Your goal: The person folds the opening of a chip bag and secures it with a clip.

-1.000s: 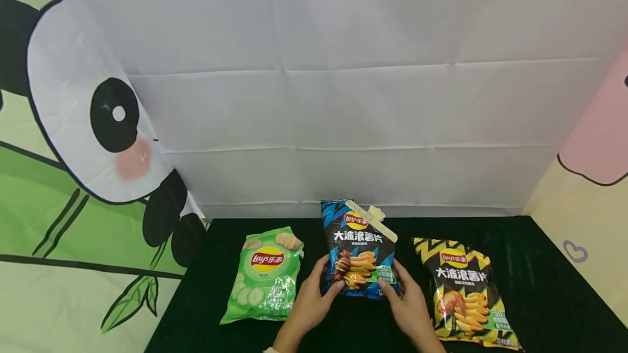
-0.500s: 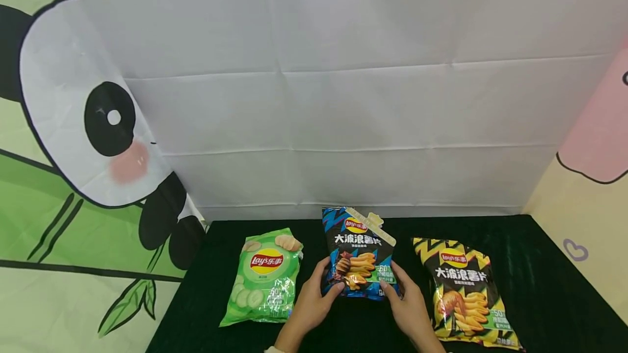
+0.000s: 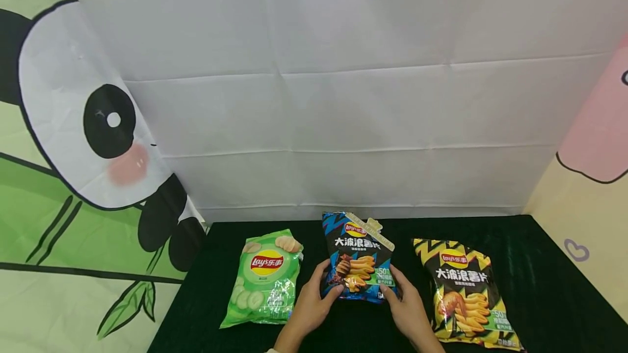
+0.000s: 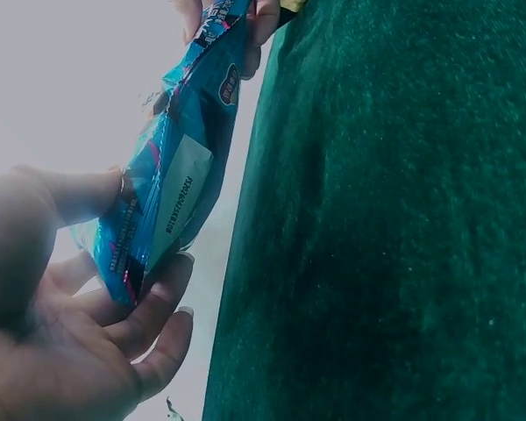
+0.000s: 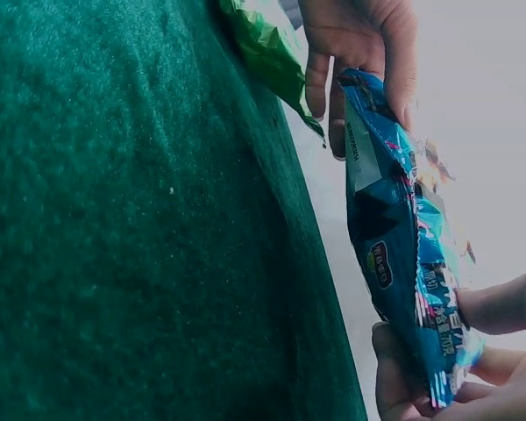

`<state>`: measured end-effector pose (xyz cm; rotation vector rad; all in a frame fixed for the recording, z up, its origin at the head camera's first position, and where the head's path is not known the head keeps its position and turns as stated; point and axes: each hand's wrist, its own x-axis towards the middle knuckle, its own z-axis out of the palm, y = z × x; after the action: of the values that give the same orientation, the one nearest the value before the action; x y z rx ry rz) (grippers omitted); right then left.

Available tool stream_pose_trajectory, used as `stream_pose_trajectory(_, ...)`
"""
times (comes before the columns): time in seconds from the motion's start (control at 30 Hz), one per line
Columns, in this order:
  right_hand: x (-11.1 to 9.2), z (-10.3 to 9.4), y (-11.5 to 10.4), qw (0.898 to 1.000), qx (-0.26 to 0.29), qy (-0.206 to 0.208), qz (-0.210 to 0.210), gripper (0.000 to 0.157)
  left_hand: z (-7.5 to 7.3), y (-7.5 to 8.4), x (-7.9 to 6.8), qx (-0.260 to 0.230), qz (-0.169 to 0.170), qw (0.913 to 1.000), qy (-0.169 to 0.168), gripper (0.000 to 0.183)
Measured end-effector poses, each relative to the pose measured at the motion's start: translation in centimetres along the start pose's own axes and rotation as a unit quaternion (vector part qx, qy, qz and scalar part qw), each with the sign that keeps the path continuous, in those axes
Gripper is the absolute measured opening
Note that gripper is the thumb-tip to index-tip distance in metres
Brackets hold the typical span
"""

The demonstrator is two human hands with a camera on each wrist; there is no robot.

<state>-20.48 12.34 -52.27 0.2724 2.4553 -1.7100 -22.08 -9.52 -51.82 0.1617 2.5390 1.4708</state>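
Note:
Between both hands is a blue and black chip bag [image 3: 357, 257], held by its lower corners in the head view. My left hand [image 3: 314, 297] grips the left side, thumb on the front and fingers behind. On the right side my right hand [image 3: 406, 306] grips it the same way. A pale strip-shaped sealing clip [image 3: 370, 230] lies slantwise across the bag's upper right corner. Both wrist views show the blue bag [image 4: 180, 167] edge-on, its lower edge pinched between thumbs and fingers, apart from the green cloth there.
A green chip bag [image 3: 265, 279] lies left of the hands, and a yellow and black chip bag [image 3: 466, 293] lies to the right. Dark green cloth [image 3: 544, 271] covers the table. A white sheet [image 3: 363, 124] hangs behind, with printed panels at both sides.
The top of the blue chip bag has tipped lower in the head view, with its clip. Both hands keep their grip nearly in place. The head view has shifted slightly.

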Motion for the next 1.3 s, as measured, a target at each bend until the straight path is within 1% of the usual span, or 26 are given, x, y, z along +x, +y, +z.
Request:
stream_pose_trajectory(0.37,0.2,0.3,0.3,1.0,-0.002,-0.001,0.012,0.056,0.0,-0.2,-0.2,0.005,-0.009,0.9999,-0.007,0.068)
stream_pose_trajectory(0.5,0.2,0.4,0.3,1.0,-0.011,-0.003,0.019,0.056,-0.1,-0.4,-0.3,0.005,-0.011,0.9999,-0.008,0.068)
stream_pose_trajectory(0.7,0.1,0.6,0.3,0.999,-0.012,-0.009,0.028,0.056,-0.3,-0.6,-0.5,0.006,-0.009,0.9999,-0.005,0.067)
stream_pose_trajectory(0.83,0.0,0.6,0.5,0.999,-0.007,-0.018,0.027,0.055,-0.3,-0.6,-0.6,0.014,-0.005,0.9999,-0.008,0.066)
stream_pose_trajectory(0.9,0.1,0.6,0.6,1.0,-0.007,-0.021,0.02,0.055,-0.3,-0.6,-0.6,0.017,-0.003,0.9998,-0.008,0.065)
stream_pose_trajectory(0.93,0.2,0.7,0.6,1.0,-0.005,-0.023,0.017,0.055,-0.3,-0.7,-0.6,0.017,-0.005,0.9998,-0.008,0.065)
stream_pose_trajectory(1.17,0.4,0.8,0.8,0.999,-0.005,-0.031,0.032,0.055,-0.3,-1.1,-0.5,0.015,-0.013,0.9998,-0.009,0.066)
stream_pose_trajectory(1.3,0.5,0.8,0.8,0.999,-0.009,-0.028,0.031,0.055,-0.2,-1.2,-0.4,0.016,-0.019,0.9996,-0.01,0.066)
